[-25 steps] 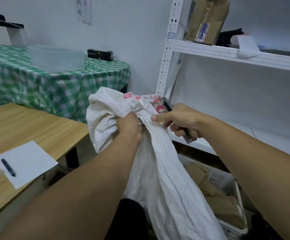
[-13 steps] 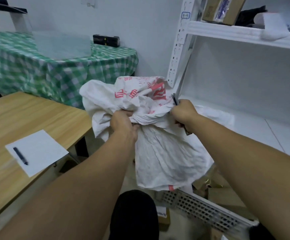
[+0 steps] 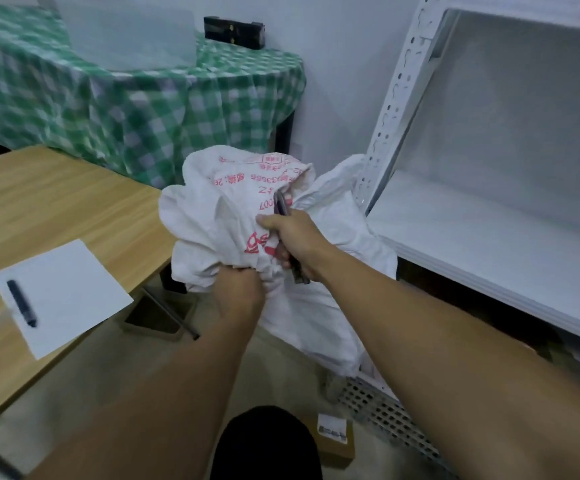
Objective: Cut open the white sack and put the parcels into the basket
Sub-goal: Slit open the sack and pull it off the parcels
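A crumpled white sack [image 3: 212, 220] with red print is bunched up in front of me, above the floor. My left hand [image 3: 240, 292] grips a gathered fold at its lower middle. My right hand [image 3: 292, 237] presses on the sack and holds a dark knife [image 3: 281, 204], whose tip points up and whose other end sticks out below my palm. The white perforated basket [image 3: 382, 410] shows only its near wall, under my right arm; its inside is hidden. One brown parcel [image 3: 337, 441] with a white label lies on the floor beside the basket.
A wooden table [image 3: 56, 209] stands at the left with a white sheet [image 3: 63, 296] and a dark pen [image 3: 22, 303]. Behind it is a table under a green checked cloth [image 3: 136, 109]. A white metal shelf [image 3: 489, 220] fills the right side.
The sack went from hanging long over the basket to a bunched bundle held lower. My view tilted down, so the upper shelf and the parcels in the basket left sight.
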